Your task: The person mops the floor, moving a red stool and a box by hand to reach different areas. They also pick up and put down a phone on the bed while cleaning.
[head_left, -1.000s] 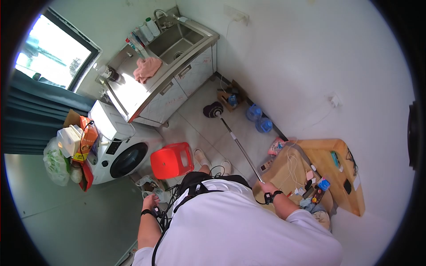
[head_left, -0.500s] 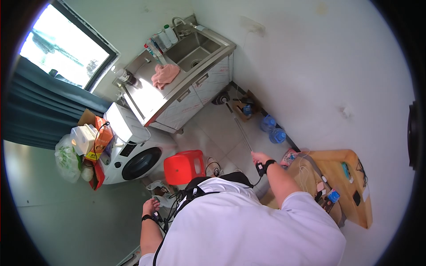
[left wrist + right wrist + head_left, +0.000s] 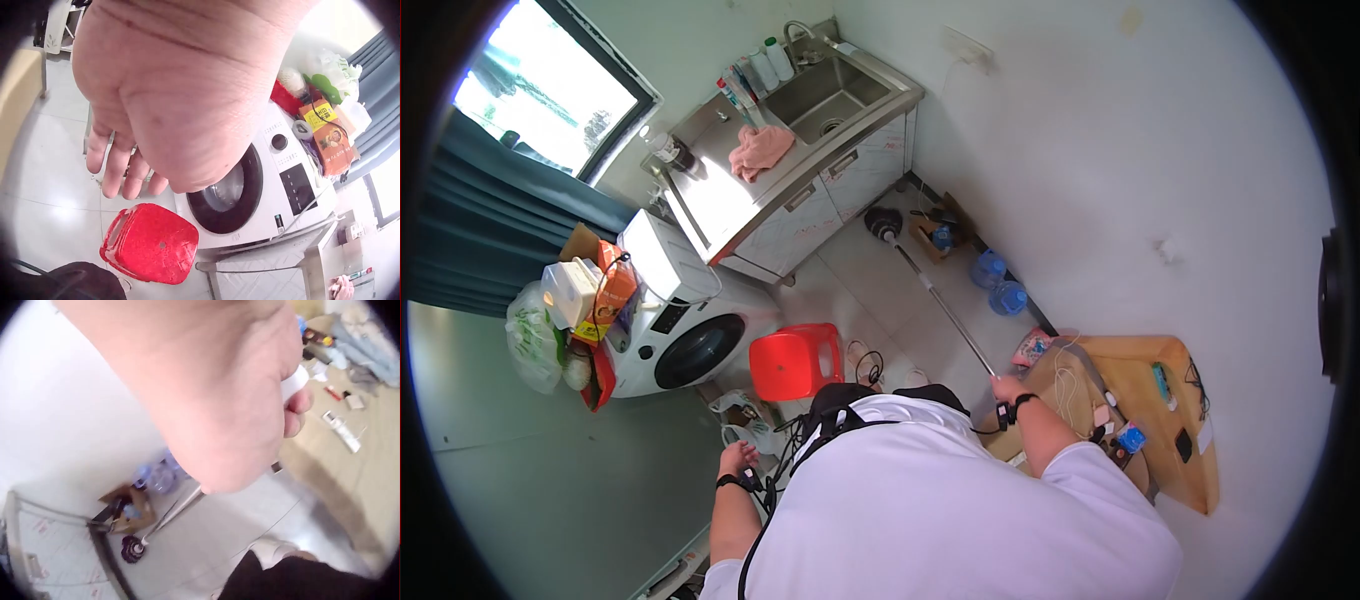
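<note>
My right hand [image 3: 1007, 388] grips the top end of a mop's metal pole [image 3: 945, 307], held out at a slant over the tiled floor. The dark purple mop head [image 3: 882, 221] lies on the floor near the sink cabinet, beside a small cardboard box [image 3: 935, 240]. In the right wrist view, the white handle end [image 3: 295, 383] pokes out of the curled fingers [image 3: 294, 422]. My left hand [image 3: 739, 457] hangs at my side with loosely bent fingers, holding nothing. In the left wrist view its fingers [image 3: 115, 169] overlap the floor above a red stool [image 3: 153, 244].
Blue water bottles [image 3: 1006, 298] stand along the right wall. A bed-like surface [image 3: 1060, 390] with cables and small items, plus a wooden board [image 3: 1145, 365], flank my right side. To the left are the red stool and a washing machine [image 3: 635, 365]; cables hang at my waist.
My right hand first reached forward, pushing the mop head toward the cabinet's base, then drew back with the pole. The mop head has come back toward me. My left hand stays hanging.
</note>
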A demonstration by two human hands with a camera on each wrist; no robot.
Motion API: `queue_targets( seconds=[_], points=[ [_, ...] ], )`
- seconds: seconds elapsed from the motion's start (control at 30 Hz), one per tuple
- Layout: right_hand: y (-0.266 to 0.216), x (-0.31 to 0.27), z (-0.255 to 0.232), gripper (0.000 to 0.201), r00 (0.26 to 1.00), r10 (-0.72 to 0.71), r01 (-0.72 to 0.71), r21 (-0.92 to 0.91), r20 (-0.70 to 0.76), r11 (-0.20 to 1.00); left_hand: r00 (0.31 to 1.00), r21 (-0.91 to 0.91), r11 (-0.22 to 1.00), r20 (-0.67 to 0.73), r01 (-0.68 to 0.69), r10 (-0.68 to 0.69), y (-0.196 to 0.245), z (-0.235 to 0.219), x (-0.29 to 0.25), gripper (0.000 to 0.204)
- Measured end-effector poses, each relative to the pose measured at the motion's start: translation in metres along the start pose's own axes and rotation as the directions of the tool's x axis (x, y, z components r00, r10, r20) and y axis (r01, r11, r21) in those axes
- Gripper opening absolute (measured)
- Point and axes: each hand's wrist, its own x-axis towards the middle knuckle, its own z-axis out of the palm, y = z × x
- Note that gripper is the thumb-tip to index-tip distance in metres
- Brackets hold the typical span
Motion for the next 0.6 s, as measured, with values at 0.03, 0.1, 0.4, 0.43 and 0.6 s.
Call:
queue_targets(
  seconds=[0.03, 0.1, 0.4, 0.43, 0.6],
  points=[
    [0.037, -0.004, 0.016, 0.051, 0.996, -0.05, 0.047, -0.045, -0.076, 0.998, 1.0, 0.002, 1.0, 0.006, 0.008, -0.008, -0.004, 0.002, 0.002, 0.036],
    [0.092, -0.035, 0.029, 0.049, 0.996, 0.079, -0.081, 0.064, 0.042, 0.995, 1.0, 0.048, 0.999, 0.023, 0.009, -0.01, -0.008, 0.008, 0.008, 0.035],
    [0.246, -0.218, 0.038, 0.059, 0.93, 0.365, -0.353, -0.16, 0.049, 0.922, 0.996, 0.191, 0.98, 0.08, -0.051, 0.036, -0.007, 0.046, 0.006, 0.035],
    [0.247, -0.221, 0.037, 0.059, 0.928, 0.368, -0.356, -0.159, 0.051, 0.921, 0.996, 0.227, 0.972, 0.081, -0.058, 0.041, -0.006, 0.049, 0.007, 0.034],
    [0.211, -0.214, 0.025, 0.052, 0.936, 0.353, -0.353, -0.025, -0.011, 0.935, 0.996, 0.283, 0.955, 0.057, -0.086, 0.073, -0.003, 0.063, -0.007, 0.031]
  ],
)
